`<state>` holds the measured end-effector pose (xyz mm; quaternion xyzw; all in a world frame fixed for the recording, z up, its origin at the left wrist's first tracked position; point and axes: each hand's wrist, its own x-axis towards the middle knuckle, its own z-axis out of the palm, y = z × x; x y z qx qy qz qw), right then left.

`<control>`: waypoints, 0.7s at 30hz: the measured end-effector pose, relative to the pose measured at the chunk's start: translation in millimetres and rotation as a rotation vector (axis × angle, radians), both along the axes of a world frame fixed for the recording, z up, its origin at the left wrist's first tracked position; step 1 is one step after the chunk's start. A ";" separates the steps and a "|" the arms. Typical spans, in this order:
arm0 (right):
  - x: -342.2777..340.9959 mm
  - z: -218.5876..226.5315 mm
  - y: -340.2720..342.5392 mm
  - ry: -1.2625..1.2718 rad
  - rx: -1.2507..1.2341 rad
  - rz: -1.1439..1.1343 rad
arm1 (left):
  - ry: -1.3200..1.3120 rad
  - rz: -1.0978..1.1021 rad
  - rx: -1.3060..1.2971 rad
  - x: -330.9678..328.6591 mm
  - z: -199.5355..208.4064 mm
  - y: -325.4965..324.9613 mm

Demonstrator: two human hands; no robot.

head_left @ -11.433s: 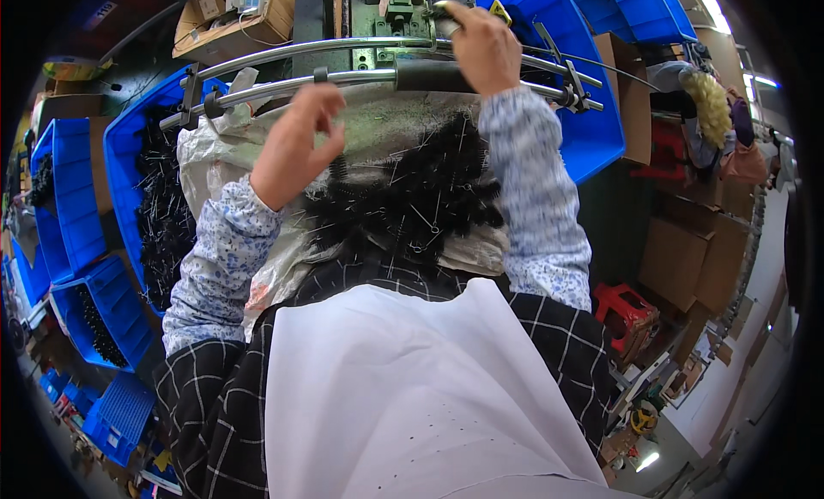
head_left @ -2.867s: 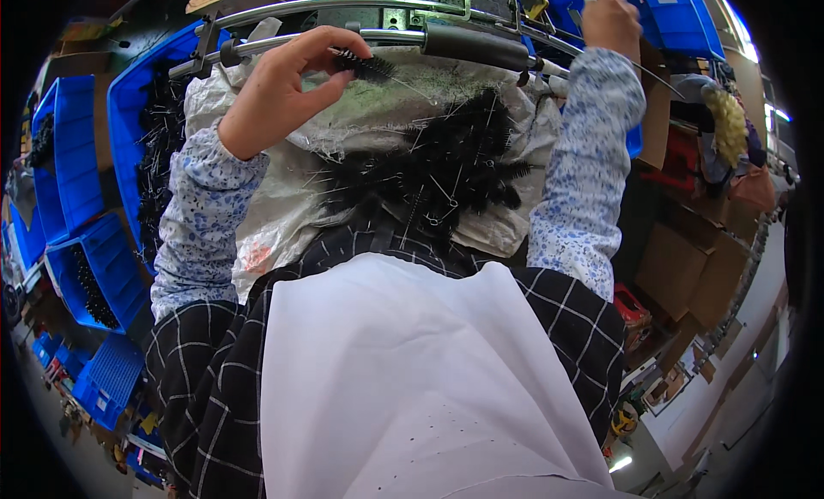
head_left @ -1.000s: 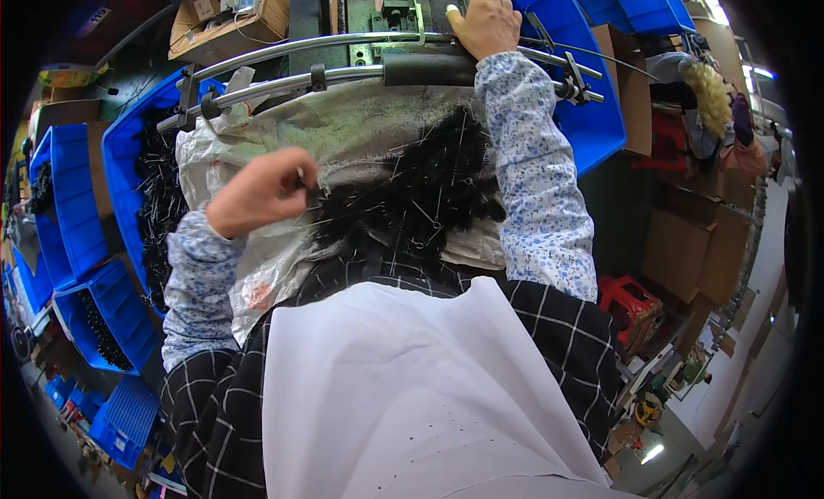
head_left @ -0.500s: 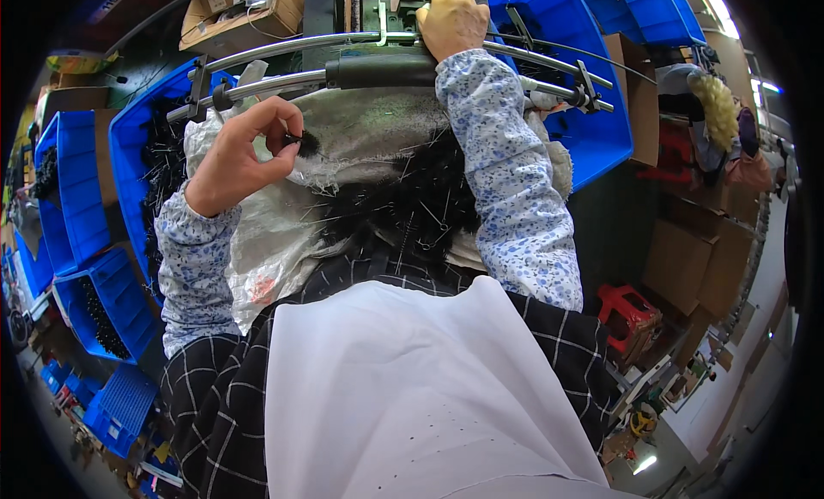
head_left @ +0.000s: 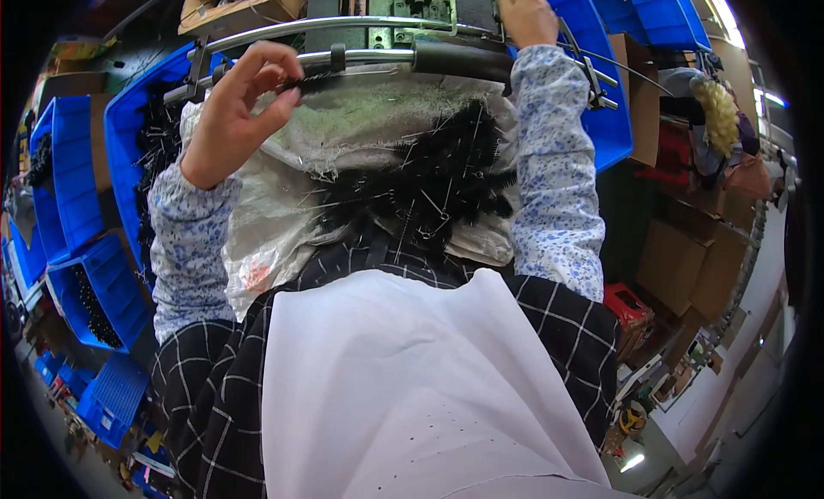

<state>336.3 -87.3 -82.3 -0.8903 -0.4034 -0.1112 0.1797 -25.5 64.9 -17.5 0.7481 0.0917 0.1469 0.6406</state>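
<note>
My left hand (head_left: 232, 113) is raised left of centre, its thumb and forefinger curled round a small black wire brush (head_left: 319, 82). The brush's bare wire end points right, just below the lower metal rail. At the top, my right hand (head_left: 525, 17) is closed at the right side of a metal machine (head_left: 421, 3); what its fingers grip is hidden. Across the machine's front run curved metal rails (head_left: 300, 25), with a black sleeve (head_left: 459, 60) on the lower one. Below them, a heap of black wire brushes (head_left: 429, 181) lies on a whitish sack cloth (head_left: 283, 199) over my lap.
A blue bin (head_left: 129, 147) of black brushes stands left of the cloth, and another blue bin (head_left: 614, 143) stands right of the machine. More blue bins (head_left: 77, 164) line the far left. A wooden box (head_left: 245, 8) sits upper left, a red stool (head_left: 628, 306) at right.
My right hand and the black sleeve have shifted right. My left hand has risen slightly, its pinch has loosened, and the brush now extends to the right from its fingertips.
</note>
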 end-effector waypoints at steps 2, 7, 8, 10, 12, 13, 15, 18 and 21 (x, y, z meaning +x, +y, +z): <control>22.1 -8.1 -1.3 -0.047 -0.077 0.074 | -0.018 -0.047 -0.002 9.5 -1.5 -1.9; 34.0 32.0 -21.2 -0.163 -0.177 -0.018 | -0.051 -0.131 0.099 19.1 -4.9 -7.2; 47.1 34.8 -33.9 -0.293 -0.112 -0.135 | -0.049 -0.135 0.080 22.2 -5.3 -10.6; 27.3 46.5 -36.1 -0.502 0.111 -0.101 | -0.080 -0.120 0.039 32.7 -11.6 -20.8; -25.2 79.4 -44.3 -0.290 -0.051 0.050 | -0.111 -0.056 0.036 44.3 -17.6 -35.1; -63.2 86.0 -39.7 0.051 -0.307 0.133 | -0.131 -0.027 0.035 51.0 -19.8 -41.7; -125.8 89.6 -39.6 0.617 -0.136 0.456 | -0.156 0.089 0.038 60.2 -23.6 -52.8; -163.5 74.2 -37.5 0.660 0.050 0.559 | -0.188 0.162 0.147 65.0 -26.0 -54.9; -130.9 53.6 -27.4 0.482 0.099 0.414 | -0.073 0.307 0.072 52.5 -28.8 -61.0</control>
